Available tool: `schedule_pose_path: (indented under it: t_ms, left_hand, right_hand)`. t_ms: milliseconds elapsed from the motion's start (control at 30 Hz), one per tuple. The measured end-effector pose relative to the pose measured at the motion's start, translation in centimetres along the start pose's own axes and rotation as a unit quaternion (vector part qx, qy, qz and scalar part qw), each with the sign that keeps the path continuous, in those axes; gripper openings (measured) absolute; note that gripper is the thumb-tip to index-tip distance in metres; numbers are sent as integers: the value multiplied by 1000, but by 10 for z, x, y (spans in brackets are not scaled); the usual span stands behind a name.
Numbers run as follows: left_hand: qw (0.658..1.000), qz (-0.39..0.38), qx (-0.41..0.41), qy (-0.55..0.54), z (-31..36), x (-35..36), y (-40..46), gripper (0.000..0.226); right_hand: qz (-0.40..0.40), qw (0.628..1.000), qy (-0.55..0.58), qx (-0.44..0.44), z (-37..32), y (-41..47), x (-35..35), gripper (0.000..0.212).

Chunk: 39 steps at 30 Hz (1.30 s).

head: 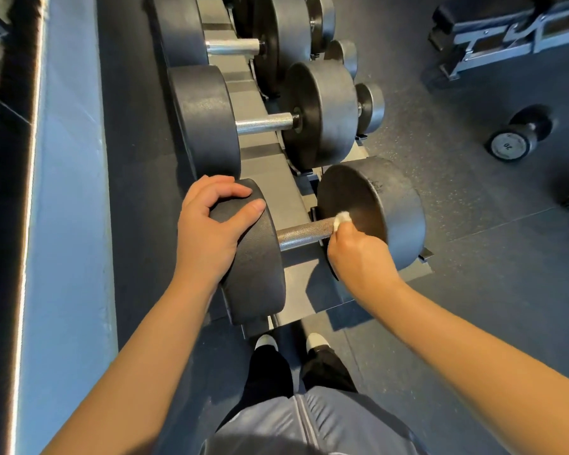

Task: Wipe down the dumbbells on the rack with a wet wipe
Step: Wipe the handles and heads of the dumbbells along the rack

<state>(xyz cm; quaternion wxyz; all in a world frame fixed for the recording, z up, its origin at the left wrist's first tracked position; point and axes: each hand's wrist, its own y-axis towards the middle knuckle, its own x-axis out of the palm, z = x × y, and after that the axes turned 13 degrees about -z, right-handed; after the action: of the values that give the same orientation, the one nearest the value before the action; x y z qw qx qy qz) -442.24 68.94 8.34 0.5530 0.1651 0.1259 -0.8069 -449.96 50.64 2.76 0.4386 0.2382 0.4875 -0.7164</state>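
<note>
Black rubber is filling the middle of the view, where the nearest dumbbell is sitting across the near end of the rack. The left hand is resting on top of this dumbbell's left head, palm down, with the fingers curling over the head's rounded edge and the thumb lying along its upper face. The left forearm is reaching in straight from the lower left. The right hand is coming in from the lower right with the wrist bent downward, and its fingertips are pinching a small white wet wipe against the handle, right where the bar is meeting the right head. The fingers themselves are tucked under the hand, so how they are lying cannot be told.

The handle is a bright metal bar with fine knurling, and the heads are thick matte discs with a slightly pebbled skin. Further along the rack, larger dumbbells of the same build are lying in a row. Off to the right, a small dumbbell is lying on the speckled dark floor, well apart from the rack.
</note>
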Motion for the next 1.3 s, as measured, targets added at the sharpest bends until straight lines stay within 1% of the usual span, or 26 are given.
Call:
schedule_pose_path:
  t_ms: [33,67,133,200,267,300,333,367,400,467,500,600,700,800,833,867,933,967,1033,1067,1100,1133,1200,1233,1267,1300]
  left_hand:
    - [1000,-1,1,0,0,0,0,21]
    - [1000,0,1,-1,0,-1,1,21]
    - [1000,1,-3,-4,-1,-1,1,21]
    - [1000,3,-9,-7,-1,0,1,20]
    - [1000,3,-10,-7,0,1,0,19]
    - [1000,6,-9,-6,0,1,0,19]
    - [1000,7,-11,-8,1,1,0,19]
    - [1000,8,-13,-12,1,1,0,19]
    - [1000,8,-14,-14,1,1,0,19]
    - [1000,7,-13,-13,1,2,0,20]
    - [1000,7,-12,-12,1,2,0,20]
    - [1000,7,-18,-15,1,1,0,21]
    - [1000,10,-22,-18,2,1,-1,20]
    - [1000,8,-22,-14,2,3,-2,19]
    - [1000,8,-23,-13,3,3,-2,18]
    - [1000,9,-22,-13,3,3,-2,18]
    - [1000,11,-21,-17,3,3,-1,18]
    - [999,12,-23,-18,3,3,-1,19]
    - [999,13,-25,-18,3,3,-2,20]
    - [999,14,-25,-16,3,3,-2,20]
    - [999,15,-24,-14,3,3,-2,20]
    - [999,15,-26,-15,3,3,-2,20]
    - [999,15,-31,-17,4,3,-2,20]
    - [999,15,-32,-17,4,4,-2,20]
    - [999,15,-33,-16,4,4,-2,20]
    - [999,15,-35,-14,3,4,-2,19]
  right_hand:
    - [-27,999,-1,-43,0,-1,4,21]
    - [-42,997,-5,-63,-4,-4,10,19]
    - [4,999,23,-44,-9,-7,11,12]
    - [88,994,60,-32,-2,1,7,20]
    - [123,992,31,3,13,2,-4,23]
    - [142,990,10,22,22,3,-10,22]
    - [144,989,-12,22,30,2,-20,19]
    - [128,991,-40,8,34,2,-26,13]
    - [114,990,-72,-37,34,3,-30,5]
    - [82,983,-126,-100,30,13,-28,22]
    - [87,979,-139,-118,28,16,-32,28]
    - [92,978,-142,-122,36,32,-45,34]
    - [45,983,-134,-120,36,46,-53,33]
    - [-18,988,-119,-99,21,38,-47,31]
    - [-30,984,-127,-119,19,32,-44,32]
    - [-46,975,-151,-157,18,30,-40,35]
    - [-89,942,-244,-212,15,25,-34,44]
    - [-75,938,-267,-206,11,25,-28,44]
    - [-16,950,-270,-154,1,25,-12,32]
    - [-2,960,-262,-99,-2,23,-5,25]
    - [25,977,-207,-47,-2,19,-2,19]
    - [30,991,-129,-7,-2,13,1,17]
    - [16,1000,-10,-23,-3,8,13,21]
    - [44,999,7,-29,-8,11,19,25]
    - [55,997,48,-24,-15,11,26,28]
    - [69,990,124,-18,-19,9,29,28]
